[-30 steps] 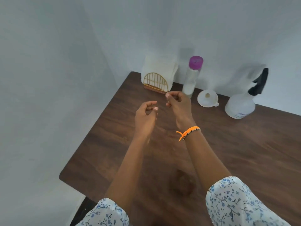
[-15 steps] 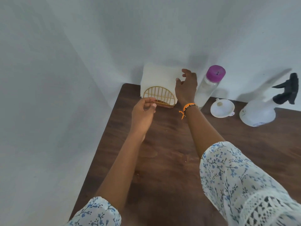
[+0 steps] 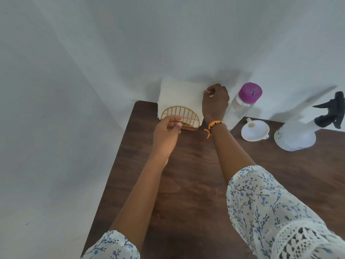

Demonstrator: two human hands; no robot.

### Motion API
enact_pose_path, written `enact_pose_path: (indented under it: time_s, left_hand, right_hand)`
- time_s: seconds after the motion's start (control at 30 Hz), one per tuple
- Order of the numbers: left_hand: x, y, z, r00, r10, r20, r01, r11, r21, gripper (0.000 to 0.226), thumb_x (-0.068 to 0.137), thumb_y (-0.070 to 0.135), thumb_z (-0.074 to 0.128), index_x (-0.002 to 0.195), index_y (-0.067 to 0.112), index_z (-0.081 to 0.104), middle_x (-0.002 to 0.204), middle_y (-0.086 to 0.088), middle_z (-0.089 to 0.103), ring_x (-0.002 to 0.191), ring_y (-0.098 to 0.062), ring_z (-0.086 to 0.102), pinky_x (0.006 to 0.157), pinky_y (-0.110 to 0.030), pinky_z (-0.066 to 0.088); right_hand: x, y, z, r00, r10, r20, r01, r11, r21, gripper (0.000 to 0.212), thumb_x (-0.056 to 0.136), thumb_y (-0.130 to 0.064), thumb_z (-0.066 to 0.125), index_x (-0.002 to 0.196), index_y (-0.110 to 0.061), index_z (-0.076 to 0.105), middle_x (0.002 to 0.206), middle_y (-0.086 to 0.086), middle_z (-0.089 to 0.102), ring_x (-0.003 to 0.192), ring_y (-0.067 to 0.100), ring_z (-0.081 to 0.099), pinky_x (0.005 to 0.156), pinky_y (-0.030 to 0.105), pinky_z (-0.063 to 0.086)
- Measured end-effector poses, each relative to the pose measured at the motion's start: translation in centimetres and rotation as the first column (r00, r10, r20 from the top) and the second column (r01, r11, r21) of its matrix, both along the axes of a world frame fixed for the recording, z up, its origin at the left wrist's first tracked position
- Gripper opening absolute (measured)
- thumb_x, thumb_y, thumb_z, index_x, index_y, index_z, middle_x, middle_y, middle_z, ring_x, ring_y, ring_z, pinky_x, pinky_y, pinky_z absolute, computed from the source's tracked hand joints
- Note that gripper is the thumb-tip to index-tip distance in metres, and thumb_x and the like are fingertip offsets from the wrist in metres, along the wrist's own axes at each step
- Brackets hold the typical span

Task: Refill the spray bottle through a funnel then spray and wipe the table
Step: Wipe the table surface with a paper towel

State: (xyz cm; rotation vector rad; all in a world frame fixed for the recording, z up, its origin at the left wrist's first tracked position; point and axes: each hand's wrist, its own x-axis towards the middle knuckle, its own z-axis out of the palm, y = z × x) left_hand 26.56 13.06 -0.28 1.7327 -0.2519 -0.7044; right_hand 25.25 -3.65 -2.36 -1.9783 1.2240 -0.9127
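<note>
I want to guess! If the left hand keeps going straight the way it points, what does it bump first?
Probably the gold wire napkin holder: the left hand is right before it, though depth is unclear.

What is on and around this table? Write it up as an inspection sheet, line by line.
Surface: dark brown wooden table, set into a corner; small pale specks on it.
Job's things: white plastic spray bottle with black trigger head, trigger still on; white plastic funnel lying wide mouth up beside it; clear bottle with purple cap, capped; stack of white paper napkins in a gold wire holder.
Clutter: nothing seen.
Grippers: right hand pinches the napkins' top right corner; left hand loosely curled in front of the holder, contact unclear.
Cables: nothing seen.
Surroundings: plain white walls on two sides.
</note>
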Motion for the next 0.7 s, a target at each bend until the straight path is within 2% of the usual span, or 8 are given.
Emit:
enact_pose_path:
  time_s: [0.17,0.3,0.37,0.5,0.6,0.7]
  left_hand:
    - [0.3,-1.1,-0.1,1.0,-0.006,0.015,0.006,1.0,0.007,0.018,0.094,0.014,0.053,0.101,0.027,0.062,0.1,0.004,0.064,0.085,-0.008,0.062,0.089,-0.032,0.053]
    - [0.4,-1.7,-0.2,1.0,-0.005,0.013,0.005,1.0,0.008,0.017,0.094,0.015,0.053,0.101,0.027,0.063,0.1,0.005,0.063,0.085,-0.007,0.062,0.088,-0.032,0.053]
    - [0.4,-1.9,-0.2,1.0,-0.003,0.007,0.002,1.0,0.009,0.017,0.094,0.015,0.053,0.101,0.028,0.063,0.1,0.006,0.063,0.085,-0.007,0.062,0.088,-0.03,0.053]
    - [0.4,-2.1,-0.3,1.0,-0.002,-0.009,0.002,1.0,0.013,0.017,0.094,0.016,0.053,0.102,0.027,0.063,0.102,0.006,0.062,0.086,-0.007,0.062,0.088,-0.029,0.053]
    - [0.4,-2.1,-0.1,1.0,-0.008,-0.02,0.008,1.0,0.008,0.017,0.093,0.015,0.054,0.102,0.027,0.063,0.103,0.005,0.063,0.087,-0.009,0.062,0.089,-0.029,0.052]
    - [0.5,-1.7,0.0,1.0,-0.018,-0.018,0.018,1.0,0.001,0.017,0.094,0.016,0.054,0.099,0.029,0.063,0.104,0.003,0.063,0.09,-0.011,0.063,0.087,-0.028,0.053]
  right_hand:
    - [-0.5,0.2,-0.5,0.999,0.009,0.05,-0.007,1.0,-0.029,0.004,0.087,-0.005,0.057,0.084,-0.003,0.059,0.09,0.009,0.059,0.072,0.015,0.05,0.058,0.018,0.032]
    - [-1.1,0.9,-0.9,0.985,0.044,0.17,-0.025,0.993,-0.113,0.003,0.089,-0.004,0.052,0.087,-0.003,0.054,0.088,0.004,0.055,0.078,0.019,0.051,0.067,0.028,0.041]
    - [-1.2,1.4,-0.8,0.977,0.061,0.206,-0.037,0.992,-0.118,0.005,0.092,-0.004,0.048,0.094,-0.002,0.052,0.091,0.006,0.057,0.083,0.019,0.05,0.072,0.025,0.041]
    - [-1.0,1.7,0.1,0.94,0.082,0.332,-0.075,0.997,-0.034,0.007,0.092,0.0,0.046,0.099,0.0,0.047,0.087,0.003,0.054,0.078,0.012,0.053,0.069,0.008,0.038]
    - [-1.1,2.0,0.4,0.929,0.105,0.354,-0.134,0.989,0.058,0.015,0.089,0.0,0.051,0.102,-0.007,0.046,0.086,0.003,0.058,0.082,0.017,0.059,0.072,0.011,0.043]
    - [-1.5,2.3,0.9,0.923,0.098,0.372,-0.148,0.983,0.108,0.022,0.087,0.002,0.053,0.105,-0.011,0.05,0.084,-0.006,0.059,0.081,0.005,0.059,0.075,0.017,0.048]
